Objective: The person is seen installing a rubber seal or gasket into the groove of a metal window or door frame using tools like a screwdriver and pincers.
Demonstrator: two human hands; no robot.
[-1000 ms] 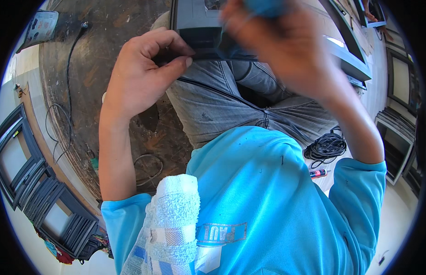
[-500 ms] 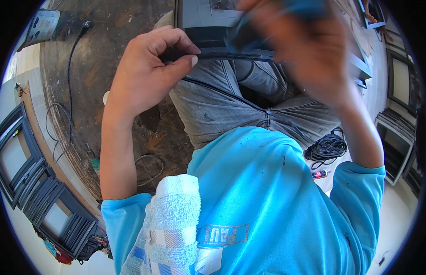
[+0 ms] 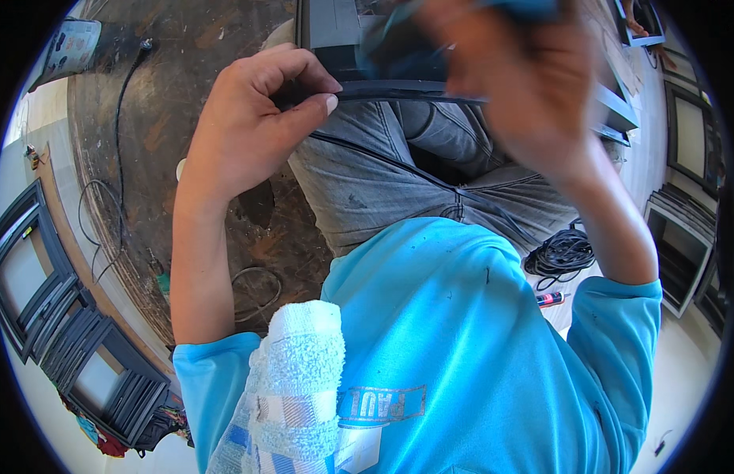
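Head view, sole entry.

Left hand (image 3: 256, 130): thumb and forefinger pressed together, pinching a black strip (image 3: 414, 93) at the near edge of a dark grey frame (image 3: 331, 35).

Right hand (image 3: 517, 99): blurred, over the frame; fingers curled round a blue-and-dark tool (image 3: 386, 39), kind too blurred to tell.

Black strip: narrow, along the frame's near edge, above the lap. A thin black length (image 3: 398, 163) also crosses the grey trousers (image 3: 339, 193); whether the two join cannot be told.

Handling, as judged: strip light, soft, bendable, apt to slip or twist; best pinched close to the edge. Frame stiff, likely light for its size, smooth-faced; best held by its outer bars or corner.

Also present: black cord coil (image 3: 560, 255), right of the lap; towel (image 3: 300, 379) on the blue shirt (image 3: 461, 340).
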